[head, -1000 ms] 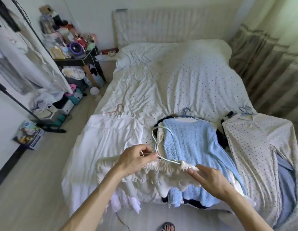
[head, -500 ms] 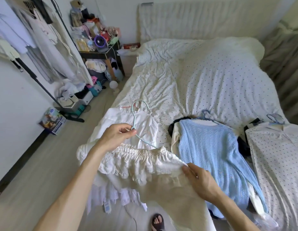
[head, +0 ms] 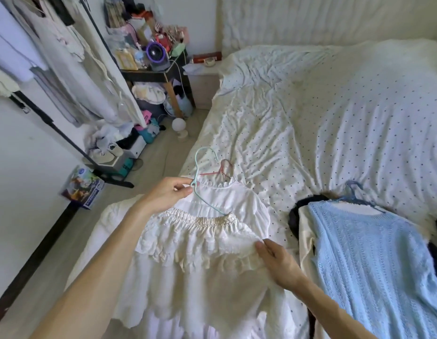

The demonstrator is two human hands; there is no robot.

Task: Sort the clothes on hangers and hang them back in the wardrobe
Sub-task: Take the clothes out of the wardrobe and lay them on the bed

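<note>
Left hand (head: 167, 194) pinches the neck of a mint hanger (head: 196, 167) between thumb and fingertips, hook pointing to 12 o'clock. From that hanger hangs a white ruffled skirt (head: 200, 241), its gathered waistband just under the wire arm; the skirt is held up in front of the person, over the near edge of the bed (head: 334, 106). Right hand (head: 277, 261) grips the skirt's side at 3 o'clock of the fabric, thumb on top and the other fingers tucked behind the ruffles.

Directly behind the skirt, at its 12 o'clock, a white dress (head: 237, 201) lies flat on the bed with a pink hanger (head: 221, 168) showing at its neckline. At 3 o'clock of the skirt a light blue knit sweater (head: 369, 253) lies on the bed on a blue hanger (head: 354, 194), with dark and cream garments showing beneath its edges. The bed's dotted white cover is rumpled.

Towards 10 o'clock a black clothes rail (head: 65, 133) carries pale garments, with a heap of things at its foot and a printed box (head: 81, 187) on the floor (head: 41, 253). At 11 o'clock a dark bedside worktop (head: 158, 72) is crowded with small items, a purple fan (head: 155, 53) among them
</note>
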